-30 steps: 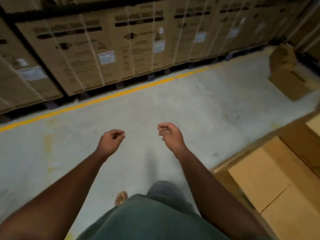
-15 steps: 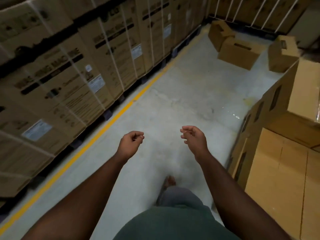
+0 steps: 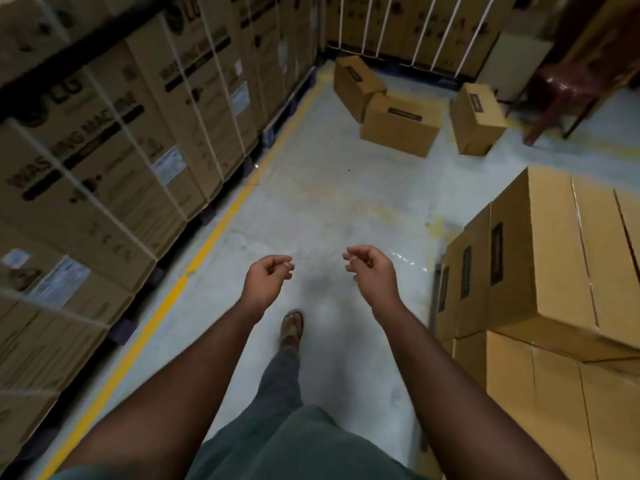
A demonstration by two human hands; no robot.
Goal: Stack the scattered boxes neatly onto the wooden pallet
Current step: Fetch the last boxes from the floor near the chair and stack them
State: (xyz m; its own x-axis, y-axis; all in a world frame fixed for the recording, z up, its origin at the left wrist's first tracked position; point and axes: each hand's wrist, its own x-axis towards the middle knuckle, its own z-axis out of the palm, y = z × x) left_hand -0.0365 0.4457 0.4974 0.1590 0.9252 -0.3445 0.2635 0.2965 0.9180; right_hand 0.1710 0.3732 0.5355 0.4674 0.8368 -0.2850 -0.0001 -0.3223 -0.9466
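Observation:
Three plain cardboard boxes lie scattered on the floor at the far end of the aisle: one tilted box (image 3: 356, 85), a wider box (image 3: 401, 125) touching it, and a third box (image 3: 476, 117) to the right. A stack of the same brown boxes (image 3: 554, 271) stands at my right; the pallet beneath it is hidden. My left hand (image 3: 265, 282) and my right hand (image 3: 372, 273) hang in front of me over the floor, fingers loosely curled, holding nothing.
Tall strapped washing-machine cartons (image 3: 114, 150) line the left side behind a yellow floor line (image 3: 194, 268). More strapped cartons close off the far end. A dark red chair (image 3: 568, 95) stands at the back right. My sandalled foot (image 3: 292, 327) is on the grey concrete floor.
The view has swung right and forward along the aisle, so the scattered boxes and the stack show more fully. Both hands stay in front of me, holding nothing.

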